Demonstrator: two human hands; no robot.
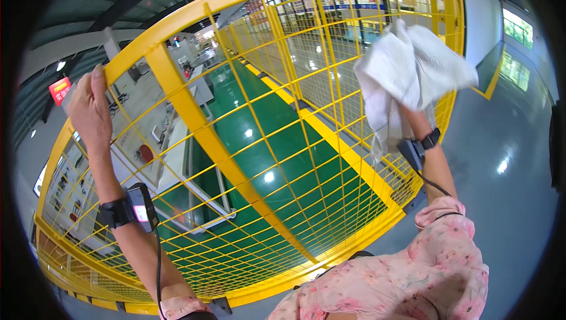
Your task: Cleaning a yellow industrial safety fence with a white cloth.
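A yellow wire-mesh safety fence (230,174) stands right in front of me, its top rail (177,23) arching across the view. At the upper left, my left hand (90,107) is closed over that rail. A crumpled white cloth (411,63) hangs from my right hand (410,116), raised near the fence's right end. The cloth covers most of that hand, so its fingers are hidden. Whether the cloth touches the mesh I cannot tell. Each wrist wears a strapped device, the left one (141,209) with a lit screen, and a black cable runs along each forearm.
Behind the mesh lie a green floor (247,129) with a yellow border line (327,138) and white workbenches (177,160). More yellow fencing (283,45) runs away into the distance. Grey glossy floor (499,178) extends on the right beside a white wall (479,14).
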